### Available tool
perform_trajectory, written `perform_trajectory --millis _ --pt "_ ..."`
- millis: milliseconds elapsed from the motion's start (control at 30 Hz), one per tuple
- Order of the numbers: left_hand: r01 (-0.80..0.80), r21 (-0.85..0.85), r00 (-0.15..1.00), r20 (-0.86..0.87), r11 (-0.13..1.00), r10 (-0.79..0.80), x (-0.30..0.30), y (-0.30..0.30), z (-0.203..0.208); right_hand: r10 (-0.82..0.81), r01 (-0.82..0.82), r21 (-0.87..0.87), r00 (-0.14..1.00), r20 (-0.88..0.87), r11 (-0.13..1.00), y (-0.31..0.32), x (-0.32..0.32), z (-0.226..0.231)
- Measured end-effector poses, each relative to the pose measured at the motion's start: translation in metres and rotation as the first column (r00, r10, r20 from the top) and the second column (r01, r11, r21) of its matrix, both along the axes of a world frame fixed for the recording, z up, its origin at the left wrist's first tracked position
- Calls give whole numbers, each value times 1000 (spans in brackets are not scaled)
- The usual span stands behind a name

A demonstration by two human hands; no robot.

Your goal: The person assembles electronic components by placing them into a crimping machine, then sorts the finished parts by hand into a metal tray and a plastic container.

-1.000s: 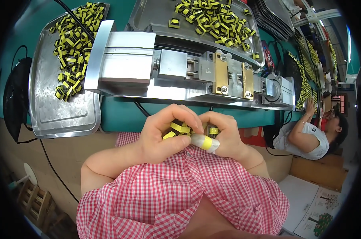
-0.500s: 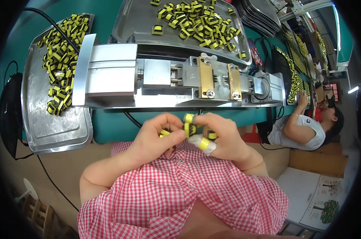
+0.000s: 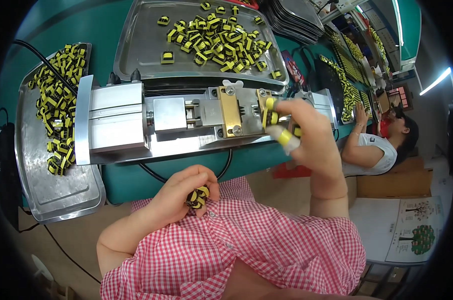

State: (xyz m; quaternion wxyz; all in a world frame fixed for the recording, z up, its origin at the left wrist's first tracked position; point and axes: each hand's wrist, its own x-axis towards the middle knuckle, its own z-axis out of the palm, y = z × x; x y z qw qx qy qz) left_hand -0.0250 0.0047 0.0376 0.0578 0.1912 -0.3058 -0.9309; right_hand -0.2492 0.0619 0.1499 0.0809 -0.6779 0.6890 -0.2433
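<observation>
My right hand (image 3: 314,137) is over the right part of a metal clamping fixture (image 3: 119,117). Between its thumb and forefinger, both wrapped in white and yellow tape, is a small yellow-and-black transformer (image 3: 270,118). Another bit of yellow and black (image 3: 297,131) shows under the curled fingers. The held part overlaps the right brass plate in view; I cannot tell whether it touches. The left brass plate (image 3: 230,112) has dark pointed pins beside it. Close to the checked shirt, my left hand (image 3: 174,192) is closed around several such transformers (image 3: 198,197).
A metal tray (image 3: 136,55) of loose transformers lies behind the fixture, another tray (image 3: 81,197) to its left. Black cables (image 3: 154,172) run in front of and over the fixture. Stacked trays (image 3: 291,22) stand at the back. A co-worker (image 3: 376,145) sits on the right.
My right hand has moved away from my left, up and right to the fixture, with a transformer. My left hand has dropped slightly toward the shirt. The whole view has shifted.
</observation>
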Motion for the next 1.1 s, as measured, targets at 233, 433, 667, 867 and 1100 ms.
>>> perform_trajectory --millis 233,433,667,867,1100 --pt "-150 270 986 -28 951 164 1 3 -6 137 -61 201 910 -391 978 -22 -8 8" --pt "14 328 965 -252 945 73 7 -1 -27 200 -108 199 823 -532 974 -27 3 3" --pt "-32 373 983 -158 927 98 2 2 -24 247 -306 -94 886 -394 947 -20 -19 -22" --pt "-18 82 999 -30 997 21 -1 2 -12 133 -266 -240 880 -456 934 -18 -11 -35" --pt "87 214 979 -200 973 -44 4 5 -20 99 -249 -189 814 -572 950 -14 8 -28"
